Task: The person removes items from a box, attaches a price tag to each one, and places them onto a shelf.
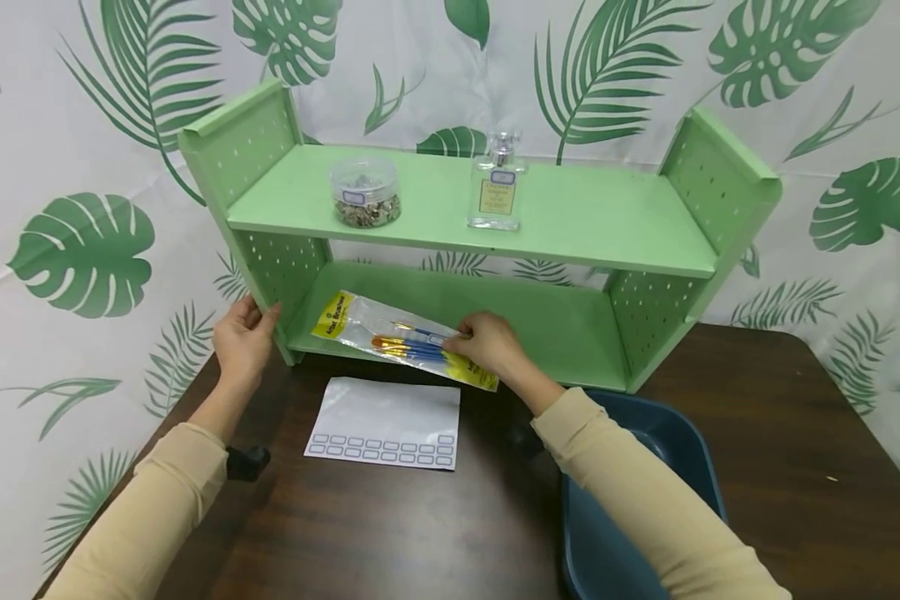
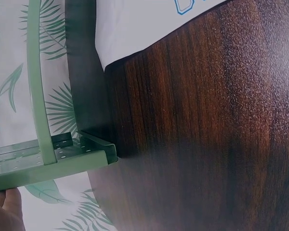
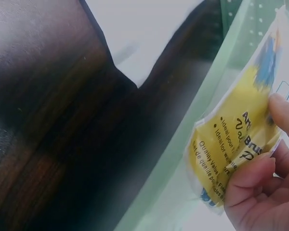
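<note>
A clear packet of paintbrushes (image 1: 412,342) with yellow printed ends lies slanted over the front of the lower level of a green shelf (image 1: 457,304). My right hand (image 1: 487,342) pinches the packet near its right end; in the right wrist view, thumb and fingers (image 3: 253,180) grip its yellow end. My left hand (image 1: 243,337) holds the shelf's left side panel near its lower front, thumb at the front edge. Only a few of its fingertips (image 2: 12,204) show in the left wrist view.
On the top level stand a clear jar (image 1: 366,193) with dried bits and a glass perfume bottle (image 1: 497,187). A sheet of blue-bordered labels (image 1: 386,417) lies on the dark wooden table (image 1: 330,533). A blue bin (image 1: 607,542) stands at the right, partly under my right forearm.
</note>
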